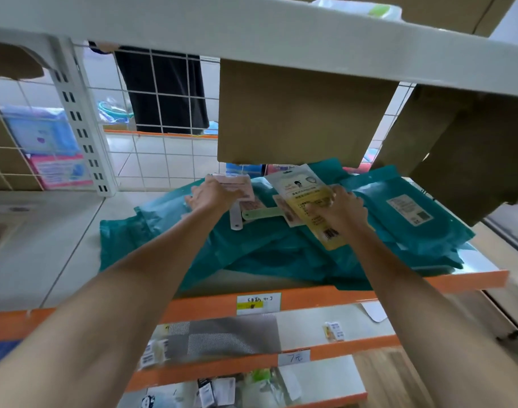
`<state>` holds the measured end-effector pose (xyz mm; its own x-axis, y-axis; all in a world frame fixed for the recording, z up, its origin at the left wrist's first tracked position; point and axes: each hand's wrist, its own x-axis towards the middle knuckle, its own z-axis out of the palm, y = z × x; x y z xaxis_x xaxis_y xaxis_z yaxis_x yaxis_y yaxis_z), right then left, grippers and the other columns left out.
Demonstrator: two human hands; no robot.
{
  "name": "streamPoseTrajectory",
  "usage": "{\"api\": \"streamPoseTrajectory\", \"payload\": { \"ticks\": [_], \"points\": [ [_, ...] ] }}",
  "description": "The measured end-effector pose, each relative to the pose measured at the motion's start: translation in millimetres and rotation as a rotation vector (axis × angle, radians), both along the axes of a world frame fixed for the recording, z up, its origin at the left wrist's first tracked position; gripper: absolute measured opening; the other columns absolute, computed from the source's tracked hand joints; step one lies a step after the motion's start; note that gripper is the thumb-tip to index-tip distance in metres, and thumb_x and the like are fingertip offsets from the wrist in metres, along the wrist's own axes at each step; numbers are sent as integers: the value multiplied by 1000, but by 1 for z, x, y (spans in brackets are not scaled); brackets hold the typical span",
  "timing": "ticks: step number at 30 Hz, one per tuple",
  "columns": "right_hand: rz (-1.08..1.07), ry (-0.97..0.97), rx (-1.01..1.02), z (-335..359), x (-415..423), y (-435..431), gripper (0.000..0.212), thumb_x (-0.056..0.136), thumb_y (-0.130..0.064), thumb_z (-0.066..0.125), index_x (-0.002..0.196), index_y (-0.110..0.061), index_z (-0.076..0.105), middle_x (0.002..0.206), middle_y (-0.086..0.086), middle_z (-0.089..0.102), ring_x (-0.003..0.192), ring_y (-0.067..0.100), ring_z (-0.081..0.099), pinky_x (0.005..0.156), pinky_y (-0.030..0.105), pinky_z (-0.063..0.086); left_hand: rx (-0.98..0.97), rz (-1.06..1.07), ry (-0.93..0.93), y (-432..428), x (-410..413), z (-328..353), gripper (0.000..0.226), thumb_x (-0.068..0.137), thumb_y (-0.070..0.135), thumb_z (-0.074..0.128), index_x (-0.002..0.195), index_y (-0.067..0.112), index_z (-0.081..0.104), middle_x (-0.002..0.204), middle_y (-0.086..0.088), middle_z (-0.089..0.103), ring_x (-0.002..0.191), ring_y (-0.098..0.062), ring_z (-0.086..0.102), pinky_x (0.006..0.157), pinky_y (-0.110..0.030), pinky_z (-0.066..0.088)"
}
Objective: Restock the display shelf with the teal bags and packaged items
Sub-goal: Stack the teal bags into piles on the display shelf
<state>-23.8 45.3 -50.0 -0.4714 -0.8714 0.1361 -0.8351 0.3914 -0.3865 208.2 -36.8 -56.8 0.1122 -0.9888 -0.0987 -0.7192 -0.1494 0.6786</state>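
- Display shelf (472,277), orange-edged, bearing everything below.
- Teal bags (266,254) heaped across the shelf's middle and right, sagging over its front edge.
- Cardboard box (299,113) standing behind the heap, at the shelf's back.
- Yellow packet (303,198) lying on top of the heap; right hand (340,212) gripping its right edge, fingers curled close together.
- Pink packet (237,184) on the heap's left part; left hand (213,195) pressed flat on it, fingers close together.

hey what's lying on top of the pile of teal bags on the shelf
On the teal bags lie a yellow packet under the right hand, a pink-labelled packet under the left hand, and a pale green tag. The hands cover parts of both packets.
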Motion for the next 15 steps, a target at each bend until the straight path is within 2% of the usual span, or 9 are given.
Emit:
{"api": "streamPoseTrajectory", "payload": {
  "ticks": [3, 6, 7, 9, 11, 13, 15],
  "points": [
    [-17, 29, 48, 3, -1, -5, 82, 64, -67, 69, 124, -14, 50, 120, 10, 58, 113, 31, 52, 89, 42, 44, 23, 17, -55, 1, -4, 2, 65, 78, 48, 68, 124, 11, 42, 125, -16, 48, 119, -33, 38, 100, -42, 31],
    [-5, 1, 66, 8, 1, -7, 74, 59, -65, 75, 110, -14, 58, 104, 5, 64, 95, 24, 62, 76, 34, 49, 11, 26, 7, -5, -2, 2, 68, 73, 46, 74, 123, 12, 44, 119, -12, 51, 114, -30, 44, 98, -40, 35],
    [7, -23, 69, 10, 2, -7, 67, 59, -62, 76, 105, -15, 59, 99, 3, 66, 90, 22, 63, 72, 32, 49, -9, 29, 69, -8, -1, 1, 63, 73, 42, 75, 120, 13, 45, 116, -10, 53, 110, -28, 48, 96, -40, 39],
    [36, -95, 58, 12, 3, -7, 54, 61, -55, 79, 96, -16, 64, 91, 0, 68, 82, 19, 65, 69, 30, 51, -47, 37, 274, -13, 2, -1, 53, 76, 25, 75, 119, 13, 46, 116, -8, 55, 101, -24, 54, 79, -35, 50],
    [58, -198, 35, 14, 1, -5, 40, 65, -45, 80, 91, -18, 67, 88, -1, 70, 77, 16, 65, 66, 29, 51, -74, 38, 434, -14, 4, -1, 52, 80, 9, 70, 125, 11, 44, 120, -8, 54, 101, -21, 56, 67, -26, 50],
    [65, -336, 17, 17, -1, -4, 28, 73, -32, 77, 93, -17, 66, 89, 0, 69, 76, 15, 63, 61, 26, 48, -76, 21, 522, -11, 8, 0, 59, 82, 2, 67, 134, 9, 40, 124, -9, 54, 103, -21, 57, 71, -27, 51],
    [55, -468, -9, 19, -3, 0, 20, 78, -22, 73, 95, -20, 63, 92, 3, 69, 81, 19, 65, 69, 33, 54, -63, 10, 605, -8, 12, 1, 68, 81, -2, 65, 140, 9, 34, 125, -10, 56, 105, -22, 58, 77, -31, 54]
  ]
}}
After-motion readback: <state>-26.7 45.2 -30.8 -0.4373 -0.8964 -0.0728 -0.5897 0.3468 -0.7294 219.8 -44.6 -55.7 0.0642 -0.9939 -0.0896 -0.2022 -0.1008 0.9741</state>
